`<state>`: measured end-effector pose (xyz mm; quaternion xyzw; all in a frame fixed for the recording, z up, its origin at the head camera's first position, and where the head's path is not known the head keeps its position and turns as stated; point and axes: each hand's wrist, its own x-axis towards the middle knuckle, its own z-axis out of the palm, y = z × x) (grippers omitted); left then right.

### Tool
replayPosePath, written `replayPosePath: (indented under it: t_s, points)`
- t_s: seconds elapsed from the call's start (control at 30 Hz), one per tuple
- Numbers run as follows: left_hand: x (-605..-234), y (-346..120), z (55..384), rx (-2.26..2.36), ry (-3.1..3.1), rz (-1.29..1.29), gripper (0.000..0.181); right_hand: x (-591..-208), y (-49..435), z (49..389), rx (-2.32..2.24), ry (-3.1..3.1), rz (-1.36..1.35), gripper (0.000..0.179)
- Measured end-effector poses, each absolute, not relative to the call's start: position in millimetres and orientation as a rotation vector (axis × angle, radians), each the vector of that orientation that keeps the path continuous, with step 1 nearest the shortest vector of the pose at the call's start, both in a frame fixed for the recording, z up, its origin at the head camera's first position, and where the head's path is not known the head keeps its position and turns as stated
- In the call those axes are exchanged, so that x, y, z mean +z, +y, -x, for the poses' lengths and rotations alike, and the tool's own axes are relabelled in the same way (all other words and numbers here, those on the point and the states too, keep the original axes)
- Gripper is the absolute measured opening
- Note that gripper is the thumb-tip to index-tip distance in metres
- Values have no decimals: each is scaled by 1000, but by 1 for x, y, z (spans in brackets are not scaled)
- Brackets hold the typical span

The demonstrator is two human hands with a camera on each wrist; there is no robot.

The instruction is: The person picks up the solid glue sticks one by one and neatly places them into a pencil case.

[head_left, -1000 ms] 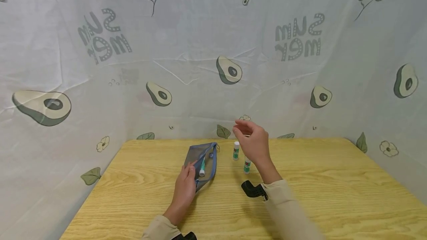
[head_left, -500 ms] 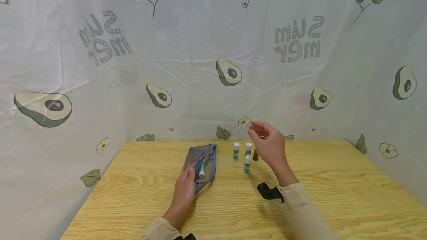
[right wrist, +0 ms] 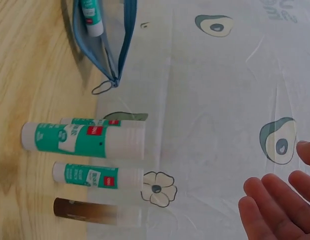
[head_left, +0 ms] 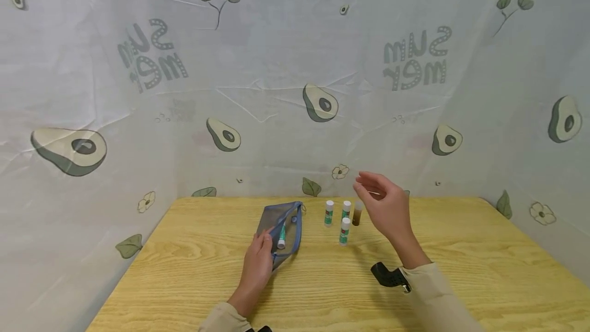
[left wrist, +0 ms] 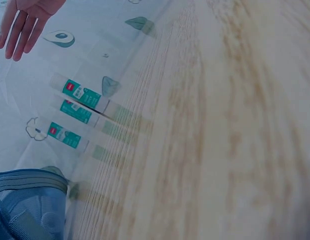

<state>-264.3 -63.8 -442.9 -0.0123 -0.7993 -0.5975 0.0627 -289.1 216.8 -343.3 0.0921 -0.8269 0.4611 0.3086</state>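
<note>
My left hand [head_left: 258, 263] grips the near left side of a blue mesh zipper pouch [head_left: 273, 215], its mouth gaping to the right. Inside lies one green-and-white glue stick [head_left: 281, 240]. To the pouch's right, three similar ones stand upright: a left glue stick [head_left: 329, 214], a back glue stick [head_left: 346, 207] and a front glue stick [head_left: 344, 232]. Beside the back one stands a brown tube with a pale, translucent top [right wrist: 87, 211]. My right hand [head_left: 387, 206] hovers up and to the right of this group, fingers loosely bent, holding nothing.
A wood-grain table [head_left: 193, 255] bears everything. Behind it and at both sides hangs a pale curtain [head_left: 276, 152] printed with avocados, leaves and flowers. A black wrist mount [head_left: 388, 275] juts from the right sleeve, low over the tabletop.
The right hand has moved rightward from above the glue sticks, uncovering the back one and the brown tube. The left hand keeps its grip on the pouch, nearly still.
</note>
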Motion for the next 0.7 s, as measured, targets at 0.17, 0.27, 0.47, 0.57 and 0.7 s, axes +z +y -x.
replayPosePath:
  t_s: [0.17, 0.27, 0.47, 0.57, 0.7]
  points:
    - [-443, -62, 264, -1798, -2420, 38, 51, -348, 223, 285, 1206, -2159, -261, 34]
    - [-443, -60, 264, -1792, -2417, 29, 50, -351, 226, 283, 1207, -2160, -277, 35]
    - [-443, -57, 264, -1801, -2412, 39, 49, -357, 229, 281, 1268, -2155, -266, 38]
    - [-443, -59, 263, -1791, -2409, 24, 49, -362, 227, 283, 1317, -2179, -285, 40]
    - [-443, -61, 263, -1796, -2408, 1, 49, -368, 224, 287, 1346, -2246, -293, 42]
